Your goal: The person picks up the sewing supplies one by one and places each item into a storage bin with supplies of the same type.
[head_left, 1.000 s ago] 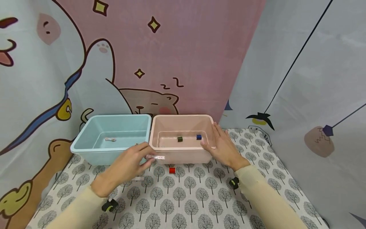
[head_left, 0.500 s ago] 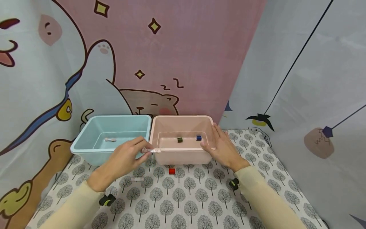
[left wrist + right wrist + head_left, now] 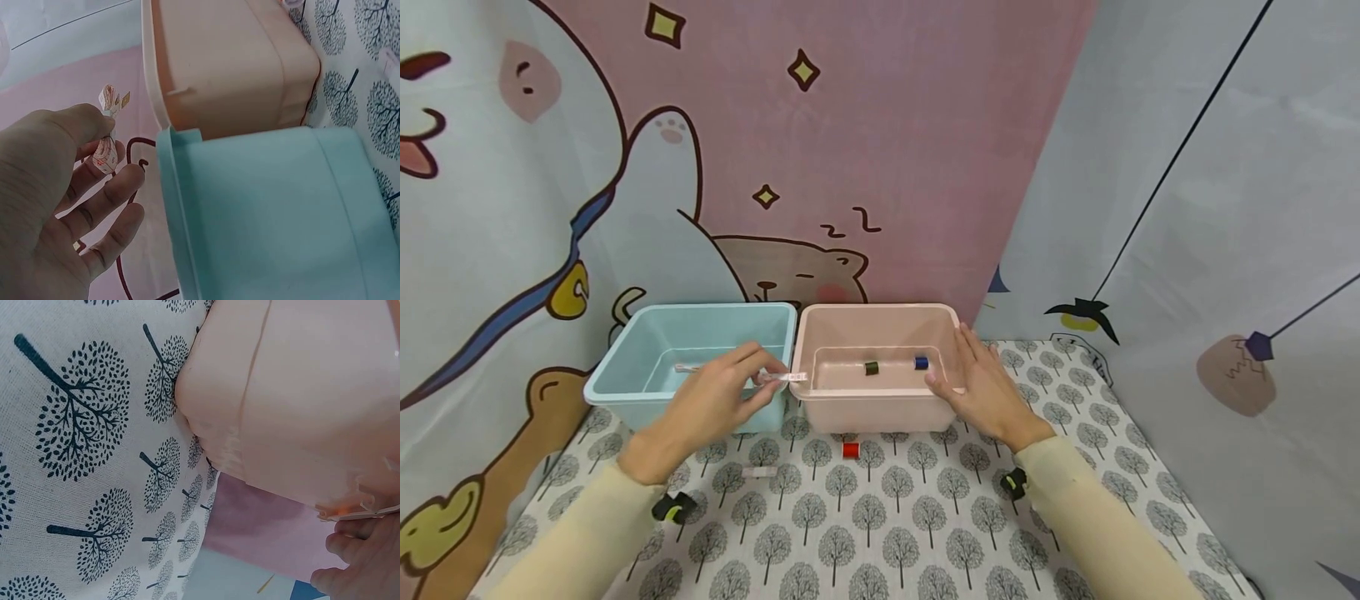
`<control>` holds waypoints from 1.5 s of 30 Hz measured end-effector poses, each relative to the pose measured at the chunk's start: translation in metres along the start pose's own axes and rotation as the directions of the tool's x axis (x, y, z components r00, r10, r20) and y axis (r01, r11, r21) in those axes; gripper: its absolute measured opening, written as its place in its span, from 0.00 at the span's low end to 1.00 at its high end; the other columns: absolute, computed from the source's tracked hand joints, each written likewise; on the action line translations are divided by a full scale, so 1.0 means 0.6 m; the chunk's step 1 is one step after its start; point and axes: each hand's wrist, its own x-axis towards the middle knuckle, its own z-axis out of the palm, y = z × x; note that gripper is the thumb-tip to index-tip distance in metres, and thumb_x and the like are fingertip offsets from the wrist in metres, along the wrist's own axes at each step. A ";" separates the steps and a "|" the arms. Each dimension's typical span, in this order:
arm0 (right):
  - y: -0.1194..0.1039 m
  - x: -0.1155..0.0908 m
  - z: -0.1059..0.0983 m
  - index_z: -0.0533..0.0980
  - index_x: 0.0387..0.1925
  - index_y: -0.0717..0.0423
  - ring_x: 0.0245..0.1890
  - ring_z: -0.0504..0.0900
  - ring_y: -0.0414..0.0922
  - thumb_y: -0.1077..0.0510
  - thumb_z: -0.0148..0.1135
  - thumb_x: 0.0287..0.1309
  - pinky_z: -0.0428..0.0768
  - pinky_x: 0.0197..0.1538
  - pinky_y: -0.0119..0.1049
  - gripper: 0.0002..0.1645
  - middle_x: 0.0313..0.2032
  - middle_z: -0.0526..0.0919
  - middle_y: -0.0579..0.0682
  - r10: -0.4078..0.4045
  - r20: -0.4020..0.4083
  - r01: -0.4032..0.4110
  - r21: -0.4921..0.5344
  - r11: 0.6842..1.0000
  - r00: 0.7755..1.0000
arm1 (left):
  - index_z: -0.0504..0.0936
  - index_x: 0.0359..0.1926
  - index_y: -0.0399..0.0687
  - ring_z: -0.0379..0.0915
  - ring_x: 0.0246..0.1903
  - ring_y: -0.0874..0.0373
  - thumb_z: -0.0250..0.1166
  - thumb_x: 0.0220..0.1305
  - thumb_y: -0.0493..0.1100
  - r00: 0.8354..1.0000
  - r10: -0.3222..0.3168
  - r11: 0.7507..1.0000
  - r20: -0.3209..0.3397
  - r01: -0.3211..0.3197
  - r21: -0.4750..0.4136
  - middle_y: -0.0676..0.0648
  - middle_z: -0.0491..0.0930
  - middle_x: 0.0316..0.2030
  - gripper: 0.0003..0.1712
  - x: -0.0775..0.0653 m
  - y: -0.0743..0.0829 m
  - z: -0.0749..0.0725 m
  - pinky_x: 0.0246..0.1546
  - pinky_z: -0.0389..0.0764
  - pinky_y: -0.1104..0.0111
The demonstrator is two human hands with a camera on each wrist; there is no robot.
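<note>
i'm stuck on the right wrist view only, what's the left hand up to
Observer: The left hand is pinching a folded printed strip.
Operator: ok and what's inside the pink bin, i just get its outside
Observer: Two small spools lie in it, a green spool and, to its right, a blue spool.
Operator: anything lying on the cloth in front of that bin
Observer: Yes, a red spool lies there, near the bin's front wall.
</note>
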 end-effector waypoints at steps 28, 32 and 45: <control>0.004 0.002 0.004 0.41 0.96 0.59 0.97 0.45 0.66 0.16 0.47 0.82 0.47 0.97 0.70 0.69 0.97 0.39 0.58 0.000 -0.011 0.000 -0.011 1.000 1.000 | 0.92 0.54 0.47 0.94 0.41 0.51 0.80 0.74 0.35 0.999 -0.051 0.997 -0.017 0.051 0.064 0.47 0.92 0.49 0.11 0.025 -0.050 -0.038 0.35 0.95 0.57; 0.004 0.003 0.005 0.41 0.96 0.60 0.97 0.45 0.67 0.23 0.52 0.84 0.46 0.97 0.71 0.66 0.97 0.39 0.59 -0.002 -0.010 0.002 -0.009 1.000 1.000 | 0.92 0.55 0.46 0.93 0.42 0.50 0.79 0.75 0.35 0.998 -0.063 0.995 -0.003 0.063 0.073 0.46 0.93 0.50 0.11 0.029 -0.059 -0.043 0.36 0.94 0.56; 0.003 0.003 0.004 0.42 0.96 0.61 0.96 0.46 0.68 0.25 0.54 0.85 0.43 0.97 0.70 0.65 0.97 0.40 0.60 -0.008 -0.014 0.008 -0.004 1.000 1.000 | 0.93 0.54 0.45 0.91 0.41 0.51 0.77 0.77 0.34 0.997 -0.071 0.996 0.020 0.070 0.054 0.46 0.91 0.46 0.09 0.055 -0.088 -0.060 0.39 0.94 0.52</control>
